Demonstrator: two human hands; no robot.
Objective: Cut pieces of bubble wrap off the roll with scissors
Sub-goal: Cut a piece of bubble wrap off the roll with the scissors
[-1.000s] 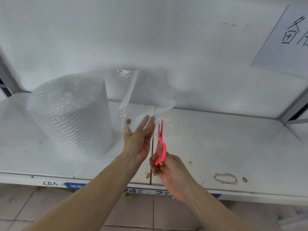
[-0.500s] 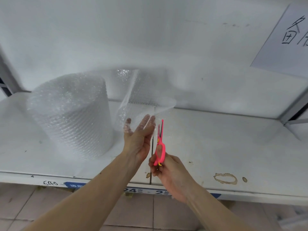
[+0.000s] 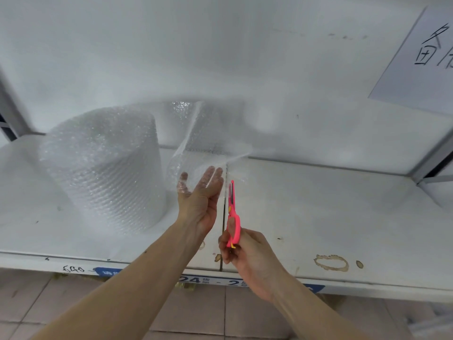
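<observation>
Two bare forearms reach up from the near edge toward a white shelf (image 3: 318, 204). On the left of that shelf stands the bubble wrap roll (image 3: 103, 168), upright, with a loose sheet (image 3: 196, 143) trailing off its far right side and hanging toward the middle. The left hand (image 3: 201, 200) is raised with its palm turned right, its fingers (image 3: 210, 175) straight and together behind the lower edge of the sheet, the thumb (image 3: 182, 182) in front of it, so the film is pinched lightly between them. Just right of that hand, the right hand (image 3: 245, 251) sits lower and nearer, fingers curled around the handles of the pink scissors (image 3: 231, 212), which point up and away. Their blades look nearly closed, the tips near the bottom edge of the sheet; whether they touch the film I cannot tell. One brown ring stain (image 3: 331, 262) marks the shelf at the near right, and a sheet of paper (image 3: 421, 57) with handwriting hangs on the wall at far right.
</observation>
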